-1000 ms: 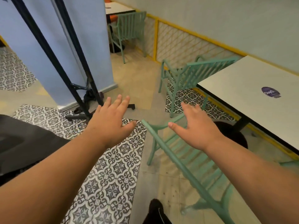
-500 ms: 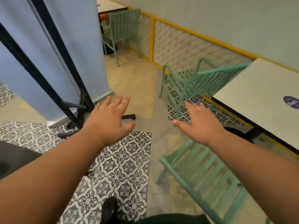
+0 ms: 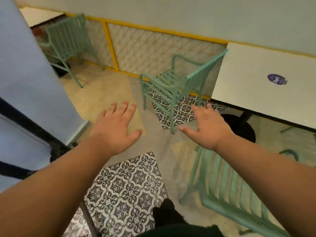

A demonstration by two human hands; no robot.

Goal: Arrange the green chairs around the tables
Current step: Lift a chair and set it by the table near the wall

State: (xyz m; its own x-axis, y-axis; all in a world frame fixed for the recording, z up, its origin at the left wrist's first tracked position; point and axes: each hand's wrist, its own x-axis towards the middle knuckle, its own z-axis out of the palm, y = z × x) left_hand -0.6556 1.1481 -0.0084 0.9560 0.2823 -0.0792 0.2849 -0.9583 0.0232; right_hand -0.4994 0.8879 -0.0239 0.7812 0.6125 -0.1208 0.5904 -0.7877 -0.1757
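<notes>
Head view | left hand (image 3: 116, 127), right hand (image 3: 207, 129): fingers spread, empty | grasp green armchair (image 3: 172, 82) backrest; turn seat toward white table (image 3: 256, 93)

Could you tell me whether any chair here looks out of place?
Yes: the middle green chair has its back against the white table, seat facing away. Both hands are empty.

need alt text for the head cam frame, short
Two bare hands, left hand and right hand, reach forward open and empty toward a green armchair standing beside a white table with its back to the table edge. Another green chair sits low under the right arm, and a third stands far left by the yellow-framed lattice wall panel.
</notes>
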